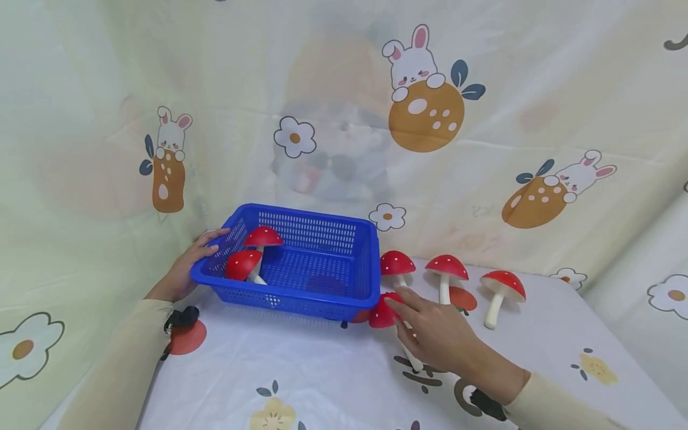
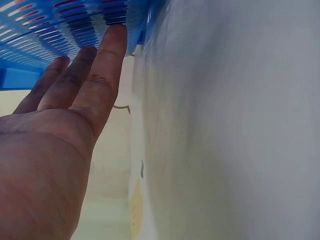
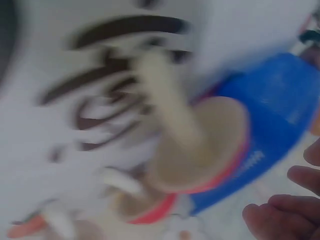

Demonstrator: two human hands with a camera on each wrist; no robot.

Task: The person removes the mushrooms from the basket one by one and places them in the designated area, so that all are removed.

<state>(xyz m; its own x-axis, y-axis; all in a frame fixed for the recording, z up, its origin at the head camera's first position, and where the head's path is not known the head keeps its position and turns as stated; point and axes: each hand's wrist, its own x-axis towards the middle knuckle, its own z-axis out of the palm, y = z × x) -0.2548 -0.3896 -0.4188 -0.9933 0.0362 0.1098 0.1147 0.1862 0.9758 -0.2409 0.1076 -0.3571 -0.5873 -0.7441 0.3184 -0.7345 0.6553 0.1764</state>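
At the left end of a blue perforated plastic basket (image 1: 317, 306), my left hand (image 1: 185, 269) reaches up to the rim. The left wrist view shows its straight fingers (image 2: 102, 80) against the basket's outer wall. Two toy mushrooms with white-dotted red caps, one farther back (image 1: 263, 235) and one nearer (image 1: 240, 264), lean inside the basket's left part. Over another red-capped mushroom (image 1: 380, 315) by the basket's right corner is my right hand (image 1: 441, 334), fingers spread and loosely bent. In the blurred right wrist view, its fingers (image 3: 305, 177) are apart from that mushroom's cap (image 3: 235, 145).
Beyond my right hand, three more mushrooms stand along the back of the table: one beside the basket (image 1: 396, 263), a middle one (image 1: 446, 267) and a tilted one (image 1: 504, 285). A patterned white cloth (image 1: 226, 370) covers the table. Printed curtains (image 1: 333, 77) rise behind and at the sides.
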